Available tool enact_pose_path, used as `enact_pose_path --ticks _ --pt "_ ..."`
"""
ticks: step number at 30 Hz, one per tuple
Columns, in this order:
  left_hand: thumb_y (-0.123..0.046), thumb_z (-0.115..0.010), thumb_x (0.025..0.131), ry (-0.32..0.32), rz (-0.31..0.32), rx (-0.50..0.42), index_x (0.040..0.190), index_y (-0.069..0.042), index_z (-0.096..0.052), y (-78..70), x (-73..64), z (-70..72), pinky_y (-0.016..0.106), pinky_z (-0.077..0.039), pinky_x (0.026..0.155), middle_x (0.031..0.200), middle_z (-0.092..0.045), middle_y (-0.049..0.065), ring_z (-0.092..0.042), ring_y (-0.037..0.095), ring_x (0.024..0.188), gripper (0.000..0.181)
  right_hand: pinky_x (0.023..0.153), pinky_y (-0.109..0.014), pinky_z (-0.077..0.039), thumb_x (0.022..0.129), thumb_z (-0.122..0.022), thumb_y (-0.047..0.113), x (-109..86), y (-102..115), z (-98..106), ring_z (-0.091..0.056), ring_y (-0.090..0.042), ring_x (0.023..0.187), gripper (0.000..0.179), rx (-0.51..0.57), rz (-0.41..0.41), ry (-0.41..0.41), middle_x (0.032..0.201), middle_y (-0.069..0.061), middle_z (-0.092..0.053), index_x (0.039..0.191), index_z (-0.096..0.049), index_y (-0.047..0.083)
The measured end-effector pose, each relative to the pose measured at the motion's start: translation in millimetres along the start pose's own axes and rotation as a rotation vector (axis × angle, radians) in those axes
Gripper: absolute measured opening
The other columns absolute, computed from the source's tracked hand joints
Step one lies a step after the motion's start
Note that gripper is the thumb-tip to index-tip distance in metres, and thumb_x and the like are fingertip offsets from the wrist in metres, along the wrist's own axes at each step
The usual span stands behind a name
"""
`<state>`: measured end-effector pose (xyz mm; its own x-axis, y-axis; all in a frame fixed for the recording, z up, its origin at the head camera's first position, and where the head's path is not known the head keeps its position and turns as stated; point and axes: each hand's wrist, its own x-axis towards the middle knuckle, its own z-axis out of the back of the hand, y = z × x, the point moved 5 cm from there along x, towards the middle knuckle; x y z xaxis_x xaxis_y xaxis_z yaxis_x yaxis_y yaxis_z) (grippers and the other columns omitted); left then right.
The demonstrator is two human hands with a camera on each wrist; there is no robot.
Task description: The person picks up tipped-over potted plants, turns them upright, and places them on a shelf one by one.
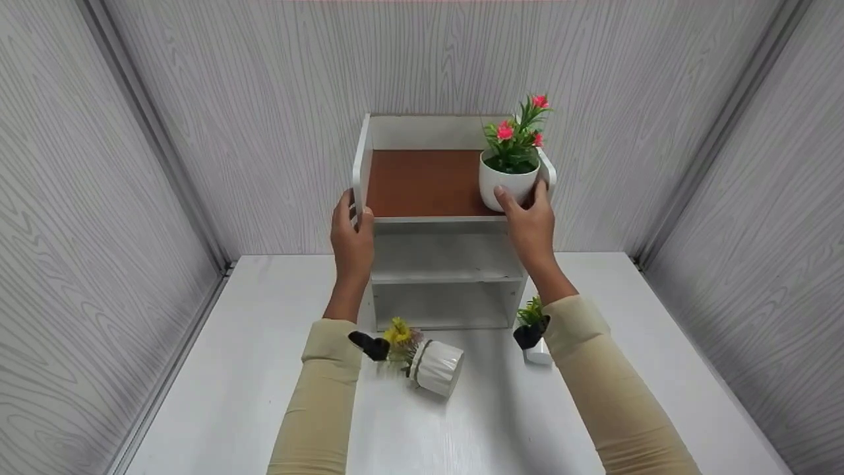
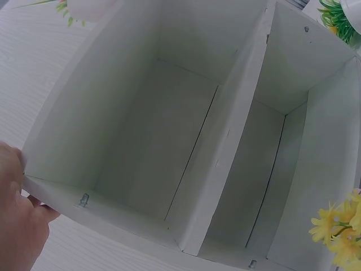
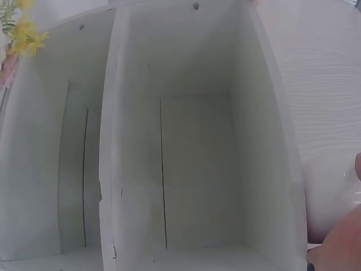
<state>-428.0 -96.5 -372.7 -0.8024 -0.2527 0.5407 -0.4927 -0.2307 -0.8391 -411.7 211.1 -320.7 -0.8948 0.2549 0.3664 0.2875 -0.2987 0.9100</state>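
A white shelf unit (image 1: 448, 278) with a brown top board (image 1: 422, 183) stands against the back wall. On the board's right end is a white pot (image 1: 504, 187) of green leaves and pink flowers, upright. My right hand (image 1: 533, 227) grips this pot, thumb at its front and fingers between it and the right side panel. The left hand (image 1: 353, 244) holds the unit's left side panel (image 1: 361, 158), with the thumb at its front edge. In the left wrist view, that hand (image 2: 22, 220) is at the unit's edge, beside two compartments.
A white pleated pot (image 1: 437, 367) with yellow flowers (image 1: 397, 332) lies on its side on the white table (image 1: 461, 435), in front of the unit. Partly hidden by the right sleeve, a small white pot (image 1: 539, 353) with a green-yellow plant (image 1: 529, 313) is at the right.
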Motion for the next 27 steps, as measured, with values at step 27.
enact_pose_path --ticks 27 --pt "-0.031 -0.051 0.107 -0.032 -0.025 0.022 0.156 -0.012 -0.036 1.6 0.5 -0.1 0.04 -0.048 0.108 0.148 -0.048 0.009 -0.05 0.025 0.137 0.055 0.124 -0.049 -0.022 0.097 -0.057 0.059 -92.1 -122 84 -0.018 -0.035 0.154 0.1 -0.217 -0.153 0.105 0.167 -0.018 -0.017 0.163 -0.002 0.007"
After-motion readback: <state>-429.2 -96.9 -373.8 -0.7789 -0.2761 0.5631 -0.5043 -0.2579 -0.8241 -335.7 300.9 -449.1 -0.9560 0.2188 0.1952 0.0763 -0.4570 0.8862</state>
